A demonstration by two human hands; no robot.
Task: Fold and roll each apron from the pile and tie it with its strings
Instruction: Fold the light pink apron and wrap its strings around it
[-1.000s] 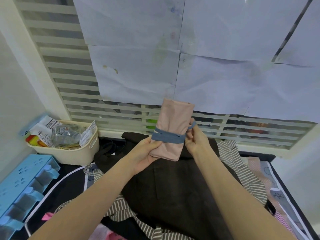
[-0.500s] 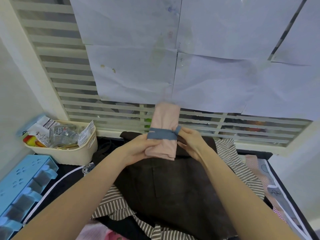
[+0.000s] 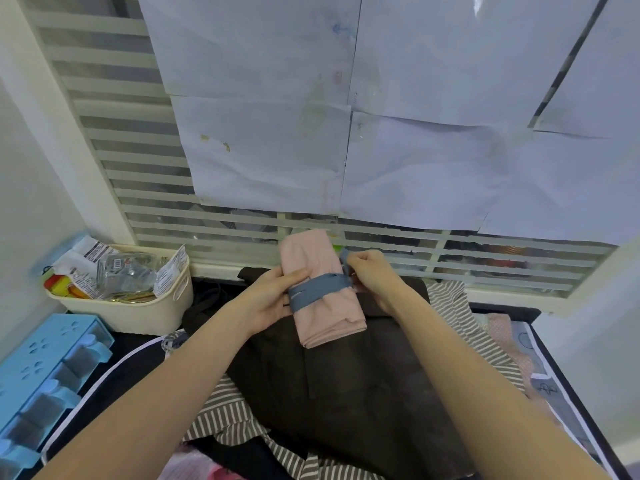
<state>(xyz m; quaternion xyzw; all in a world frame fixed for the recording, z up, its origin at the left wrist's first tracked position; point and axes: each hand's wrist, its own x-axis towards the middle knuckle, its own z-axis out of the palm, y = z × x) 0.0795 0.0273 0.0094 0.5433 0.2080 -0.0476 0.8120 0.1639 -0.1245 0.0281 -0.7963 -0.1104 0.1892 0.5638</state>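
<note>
Your left hand grips the rolled pink apron, held up above the dark brown apron that tops the pile. A blue string is wrapped around the roll's middle, and your right hand pinches its end beside the roll. A cream basket sits left of the dark brown apron.
</note>
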